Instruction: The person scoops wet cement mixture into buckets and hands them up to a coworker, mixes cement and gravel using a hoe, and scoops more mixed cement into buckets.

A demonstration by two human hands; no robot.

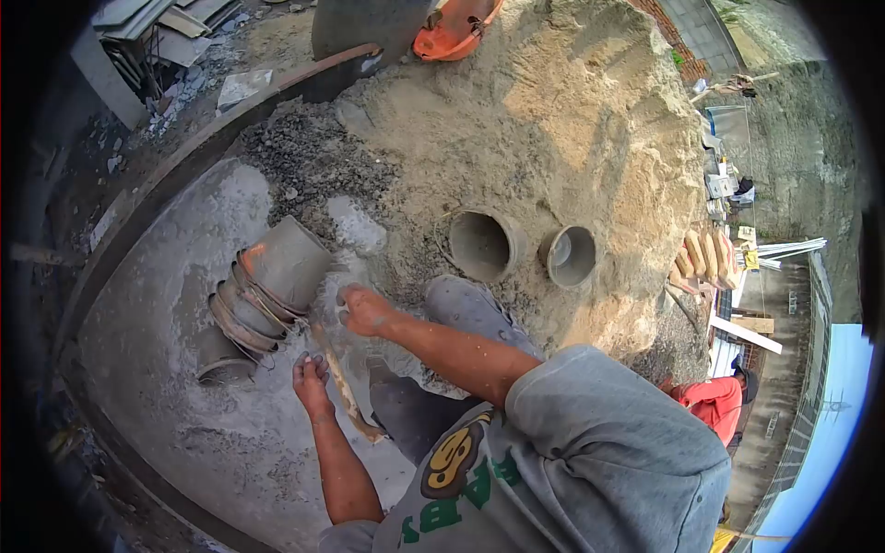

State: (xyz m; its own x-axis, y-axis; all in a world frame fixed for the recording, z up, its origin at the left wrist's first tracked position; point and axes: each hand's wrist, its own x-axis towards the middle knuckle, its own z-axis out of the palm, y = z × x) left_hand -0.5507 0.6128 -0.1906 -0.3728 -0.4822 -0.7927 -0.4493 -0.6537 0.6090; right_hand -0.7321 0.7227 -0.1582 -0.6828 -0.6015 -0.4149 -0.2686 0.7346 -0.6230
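My right hand [366, 311] is held near the open end of a stack of grey, mortar-crusted buckets [284, 267] lying on their side. Its fingers are loosely bent and apart, with nothing visible in them. My left hand [312, 381] is lower, close to the stack's rims and the end bucket [221, 358]. Its fingers are also apart and curled, with no object visible between them. A wooden stick [338, 387] lies between my forearms, its upper end near my right hand. Two more buckets, a larger one [479, 245] and a smaller one [569, 256], stand on the sand with mouths facing me.
A large sand heap [572, 101] rises beyond the buckets, with dark gravel [313, 152] beside it. A curved rim [175, 166] borders the wet cement floor [166, 286]. An orange container [454, 29] sits on top. Stacked sacks [705, 258] and a person in red [714, 403] are at right.
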